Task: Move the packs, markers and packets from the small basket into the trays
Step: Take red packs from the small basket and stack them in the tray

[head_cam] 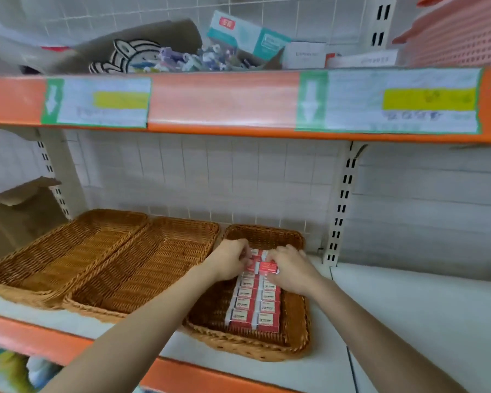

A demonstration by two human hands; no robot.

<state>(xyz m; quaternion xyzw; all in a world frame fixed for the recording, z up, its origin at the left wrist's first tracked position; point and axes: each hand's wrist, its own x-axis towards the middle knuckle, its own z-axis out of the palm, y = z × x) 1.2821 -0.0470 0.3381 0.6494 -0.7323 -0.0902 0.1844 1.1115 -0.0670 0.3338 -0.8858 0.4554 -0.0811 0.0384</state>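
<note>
Wicker trays, three on the white shelf: two wide ones at left and middle, touching side by side, and a narrower right tray just beside the middle one. Right tray holds the red-and-white packs in two columns, the block's long axis running front to back along the tray; each pack lies flat, its own long side across the tray, printed face up. Both hands are at the far end of the block. Left hand has its fingers curled down onto the left column's far packs; right hand pinches a red pack at the top of the right column, that one sitting slightly tilted over the row. Exact grip of the left fingers is blurred, can't tell if they're pinching or just pressing. Above, an orange shelf edge carries green-bordered labels.
</note>
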